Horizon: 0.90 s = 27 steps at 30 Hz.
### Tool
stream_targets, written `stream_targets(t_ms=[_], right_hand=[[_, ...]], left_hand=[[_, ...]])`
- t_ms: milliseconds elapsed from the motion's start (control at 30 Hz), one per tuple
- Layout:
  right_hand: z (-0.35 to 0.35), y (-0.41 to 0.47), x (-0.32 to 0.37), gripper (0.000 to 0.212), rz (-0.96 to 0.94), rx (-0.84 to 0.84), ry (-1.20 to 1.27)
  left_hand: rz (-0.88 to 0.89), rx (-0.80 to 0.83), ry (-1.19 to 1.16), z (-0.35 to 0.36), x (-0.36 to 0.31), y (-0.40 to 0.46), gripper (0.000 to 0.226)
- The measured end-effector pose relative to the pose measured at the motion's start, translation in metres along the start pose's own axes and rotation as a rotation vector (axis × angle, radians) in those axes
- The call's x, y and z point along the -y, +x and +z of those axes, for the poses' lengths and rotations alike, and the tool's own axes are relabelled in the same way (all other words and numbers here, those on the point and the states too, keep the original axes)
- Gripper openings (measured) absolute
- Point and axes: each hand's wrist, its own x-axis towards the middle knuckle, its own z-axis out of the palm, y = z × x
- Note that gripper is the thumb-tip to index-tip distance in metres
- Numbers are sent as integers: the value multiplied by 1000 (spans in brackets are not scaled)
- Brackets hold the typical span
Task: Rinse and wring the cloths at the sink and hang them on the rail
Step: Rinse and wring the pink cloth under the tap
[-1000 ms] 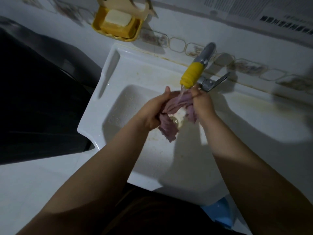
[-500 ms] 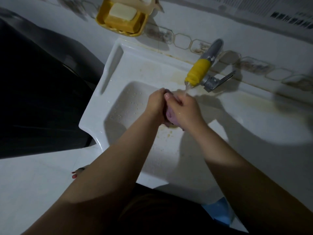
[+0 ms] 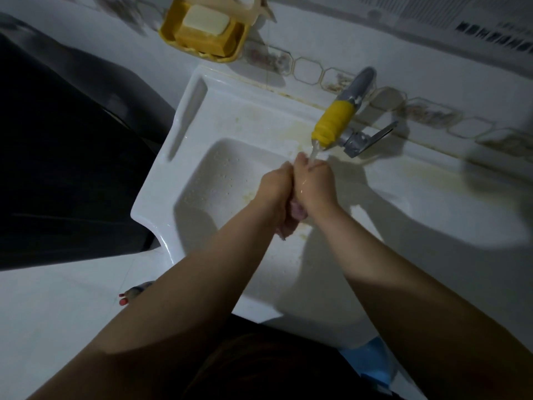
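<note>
A dim tiled wall backs a white sink [image 3: 184, 157], its basin speckled with drops. Above it a yellow soap dish [image 3: 202, 33] hangs on the wall, and a tap [image 3: 334, 122] with a yellow spout runs a thin stream. Over the basin, left hand [image 3: 277, 192] and right hand [image 3: 317, 186] press together, fingers clenched round a bunched pinkish cloth [image 3: 297, 210] that peeps out between them. A good wring probably needs opposite twists, kept low over the basin.
</note>
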Motion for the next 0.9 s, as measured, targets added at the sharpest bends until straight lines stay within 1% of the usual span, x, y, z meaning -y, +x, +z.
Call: stream_targets(t_ms=[67, 133, 200, 267, 300, 333, 367, 400, 433, 500, 533, 600, 667, 700, 767, 833, 867, 900], right_hand=[[9, -14, 0, 48, -69, 46, -58], [6, -4, -1, 49, 27, 35, -54], [-2, 11, -4, 44, 91, 6, 19], [-1, 2, -2, 46, 68, 13, 64], [3, -6, -1, 46, 44, 32, 42], [8, -13, -2, 47, 5, 39, -5], [10, -15, -1, 47, -21, 31, -48], [8, -10, -2, 46, -9, 26, -49], [2, -2, -2, 43, 25, 26, -2], [-11, 16, -6, 42, 118, 45, 158], [-16, 20, -10, 41, 183, 72, 252], [-25, 23, -21, 37, 364, 179, 509], [-34, 20, -29, 41, 481, 281, 770], [-38, 20, -32, 40, 478, 307, 840], [-42, 22, -38, 37, 423, 312, 894], [-43, 20, -34, 35, 373, 344, 930], [-42, 18, -30, 33, 332, 365, 927], [-39, 16, -28, 30, 279, 356, 847]], left_hand=[[10, -8, 24, -6, -1, -1, 37], [-18, 43, 27, -5, 0, -6, 46], [-59, 71, -7, 1, 4, -5, 52], [-55, 7, -51, 0, 13, 14, 41], [-69, 13, -150, -3, 17, 30, 34], [-54, 10, -88, -5, 24, 43, 31], [-33, 31, -62, -7, 24, 37, 34], [-47, 86, -57, -4, 20, 27, 39], [2, 141, -43, -6, 13, 9, 47], [-24, 377, -105, -9, 9, -3, 62], [-36, 440, -133, -12, 8, -7, 67], [-74, 443, -207, -28, 10, -6, 68], [-72, 438, -282, -45, 12, -7, 57], [-78, 412, -282, -51, 15, -7, 50], [-93, 326, -291, -54, 21, -6, 40], [-56, 253, -282, -50, 21, -7, 38], [-26, 225, -275, -45, 18, -8, 38], [-17, 202, -281, -40, 14, -10, 39]])
